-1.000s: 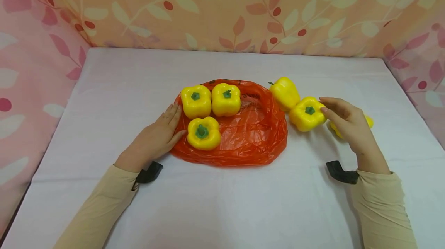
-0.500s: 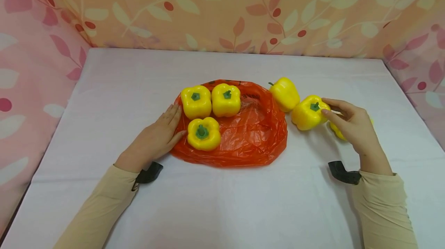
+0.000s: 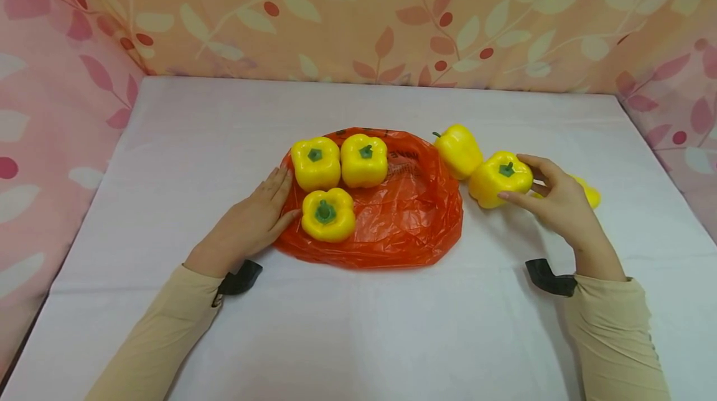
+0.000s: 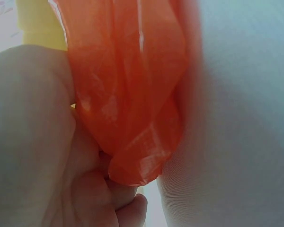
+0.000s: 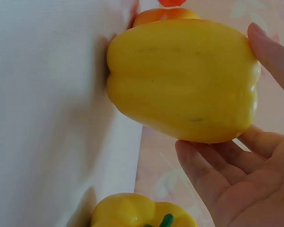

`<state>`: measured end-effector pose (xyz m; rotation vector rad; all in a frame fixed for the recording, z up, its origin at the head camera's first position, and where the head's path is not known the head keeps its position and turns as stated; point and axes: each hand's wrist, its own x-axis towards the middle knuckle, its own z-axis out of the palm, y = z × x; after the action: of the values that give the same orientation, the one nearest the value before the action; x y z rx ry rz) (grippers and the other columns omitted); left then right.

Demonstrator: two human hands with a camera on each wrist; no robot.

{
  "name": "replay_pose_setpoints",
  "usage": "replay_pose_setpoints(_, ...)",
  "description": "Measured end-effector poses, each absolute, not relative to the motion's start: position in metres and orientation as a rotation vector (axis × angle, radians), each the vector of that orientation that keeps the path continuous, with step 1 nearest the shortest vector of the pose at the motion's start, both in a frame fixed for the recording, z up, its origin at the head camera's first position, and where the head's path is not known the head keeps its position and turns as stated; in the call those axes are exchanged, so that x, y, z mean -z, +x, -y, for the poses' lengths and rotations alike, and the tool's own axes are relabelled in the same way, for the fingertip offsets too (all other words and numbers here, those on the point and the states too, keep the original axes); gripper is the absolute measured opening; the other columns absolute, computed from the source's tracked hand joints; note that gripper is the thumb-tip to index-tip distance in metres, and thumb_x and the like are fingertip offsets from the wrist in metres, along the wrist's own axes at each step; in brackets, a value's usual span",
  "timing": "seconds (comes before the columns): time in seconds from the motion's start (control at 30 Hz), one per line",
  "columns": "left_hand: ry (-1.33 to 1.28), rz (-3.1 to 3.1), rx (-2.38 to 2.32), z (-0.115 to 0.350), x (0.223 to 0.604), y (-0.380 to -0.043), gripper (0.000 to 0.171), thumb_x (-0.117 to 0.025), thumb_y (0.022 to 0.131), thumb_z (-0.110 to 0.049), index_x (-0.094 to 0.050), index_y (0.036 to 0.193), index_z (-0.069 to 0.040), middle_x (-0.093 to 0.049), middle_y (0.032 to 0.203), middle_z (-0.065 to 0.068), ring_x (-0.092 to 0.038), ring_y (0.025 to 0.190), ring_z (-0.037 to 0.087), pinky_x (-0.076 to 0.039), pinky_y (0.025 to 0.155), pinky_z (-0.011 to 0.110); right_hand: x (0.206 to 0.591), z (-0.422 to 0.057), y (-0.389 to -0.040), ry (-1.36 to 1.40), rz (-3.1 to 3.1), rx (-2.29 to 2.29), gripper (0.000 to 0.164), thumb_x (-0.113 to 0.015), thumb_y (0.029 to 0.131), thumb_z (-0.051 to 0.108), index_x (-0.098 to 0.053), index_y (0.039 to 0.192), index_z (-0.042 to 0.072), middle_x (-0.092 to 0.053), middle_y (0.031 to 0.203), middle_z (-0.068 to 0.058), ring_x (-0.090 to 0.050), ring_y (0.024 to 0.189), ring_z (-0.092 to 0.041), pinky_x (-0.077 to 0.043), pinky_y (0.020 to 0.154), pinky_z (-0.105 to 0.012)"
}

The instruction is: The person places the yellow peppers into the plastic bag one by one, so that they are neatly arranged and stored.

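Observation:
A red plastic bag (image 3: 403, 220) lies spread on the table, with three yellow bell peppers on its left part: one back left (image 3: 315, 170), one beside it (image 3: 364, 170), one in front (image 3: 328, 223). My left hand (image 3: 246, 223) rests along the bag's left edge, fingers fairly straight. In the left wrist view, red film (image 4: 128, 85) hides part of the fingers. To the bag's right, my right hand (image 3: 554, 202) holds a yellow bell pepper (image 3: 495, 183) between thumb and fingers. That pepper's side (image 5: 180, 80) faces the right wrist view, its base close to the cloth.
Another yellow bell pepper (image 3: 459, 150) lies on its side against the bag's right edge. One more (image 3: 585, 192) is partly hidden behind my right hand. White cloth (image 3: 392, 326) covers the table; patterned curtains (image 3: 347, 15) stand at the back and sides.
My right thumb has slid from near the pepper's top to lower on its front, giving a wider grip. The pepper has tilted and shifted slightly. My left hand has stayed still.

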<state>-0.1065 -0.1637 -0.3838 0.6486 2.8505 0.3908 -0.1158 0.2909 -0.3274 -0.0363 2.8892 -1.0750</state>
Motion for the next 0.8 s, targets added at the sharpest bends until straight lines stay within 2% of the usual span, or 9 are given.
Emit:
replay_pose_setpoints(0.13, 0.646, -2.852, -0.396, 0.1627, 0.3845, -0.1071, 0.073, -0.044, 0.099, -0.037, -0.009, 0.148, 0.005, -0.008, 0.155, 0.021, -0.008, 0.143, 0.033, -0.018, 0.112, 0.047, 0.3270, -0.2898, -0.1153, -0.033, -2.883, 1.051, 0.080, -0.072, 0.083, 0.035, -0.034, 0.145, 0.003, -0.039, 0.141, -0.023, -0.041, 0.123, -0.036, -0.038, 0.099, -0.036)
replay_pose_setpoints(0.2, 0.642, -2.850, -0.400, 0.1622, 0.3846, -0.1074, 0.074, -0.045, 0.099, -0.037, -0.010, 0.148, 0.005, -0.008, 0.155, 0.021, -0.008, 0.143, 0.033, -0.018, 0.112, 0.047, 0.3264, -0.2895, -0.1150, -0.028, -2.886, 1.047, 0.080, -0.072, 0.083, 0.036, -0.034, 0.145, 0.003, -0.039, 0.141, -0.023, -0.041, 0.123, -0.037, -0.037, 0.099, -0.038)
replay_pose_setpoints(0.33, 0.643, -2.849, -0.404, 0.1617, 0.3840, -0.1074, 0.073, -0.045, 0.099, -0.036, -0.010, 0.148, 0.006, -0.009, 0.155, 0.021, -0.008, 0.143, 0.033, -0.018, 0.112, 0.048, 0.3254, -0.2890, -0.1144, -0.017, -2.897, 1.045, 0.080, -0.072, 0.083, 0.036, -0.034, 0.145, 0.003, -0.039, 0.142, -0.023, -0.041, 0.123, -0.037, -0.037, 0.099, -0.037)
replay_pose_setpoints(0.47, 0.645, -2.855, -0.399, 0.1617, 0.3840, -0.1068, 0.073, -0.045, 0.099, -0.036, -0.010, 0.148, 0.006, -0.009, 0.155, 0.021, -0.009, 0.143, 0.033, -0.019, 0.112, 0.047, 0.3242, -0.2888, -0.1137, -0.010, -2.909, 1.050, 0.079, -0.072, 0.083, 0.036, -0.035, 0.145, 0.005, -0.040, 0.142, -0.021, -0.041, 0.123, -0.036, -0.039, 0.098, -0.027)
replay_pose_setpoints(0.57, 0.648, -2.859, -0.399, 0.1622, 0.3841, -0.1064, 0.073, -0.044, 0.099, -0.036, -0.010, 0.148, 0.006, -0.009, 0.155, 0.021, -0.010, 0.142, 0.034, -0.019, 0.112, 0.048, 0.3234, -0.2882, -0.1129, -0.019, -2.916, 1.073, 0.078, -0.073, 0.083, 0.034, -0.036, 0.145, 0.005, -0.041, 0.140, -0.020, -0.042, 0.122, -0.034, -0.039, 0.092, -0.011)
replay_pose_setpoints(0.63, 0.650, -2.860, -0.396, 0.1626, 0.3838, -0.1063, 0.073, -0.044, 0.099, -0.036, -0.010, 0.148, 0.006, -0.009, 0.155, 0.022, -0.010, 0.142, 0.034, -0.019, 0.112, 0.047, 0.3228, -0.2877, -0.1124, -0.025, -2.920, 1.089, 0.077, -0.073, 0.082, 0.033, -0.037, 0.144, 0.006, -0.042, 0.139, -0.020, -0.043, 0.120, -0.033, -0.038, 0.088, -0.005)
replay_pose_setpoints(0.8, 0.644, -2.856, -0.392, 0.1632, 0.3833, -0.1063, 0.072, -0.044, 0.100, -0.035, -0.010, 0.148, 0.006, -0.008, 0.155, 0.022, -0.009, 0.142, 0.034, -0.018, 0.112, 0.047, 0.3213, -0.2859, -0.1117, -0.054, -2.934, 1.131, 0.074, -0.075, 0.082, 0.028, -0.040, 0.143, 0.006, -0.045, 0.137, -0.016, -0.045, 0.117, -0.024, -0.038, 0.085, -0.002)
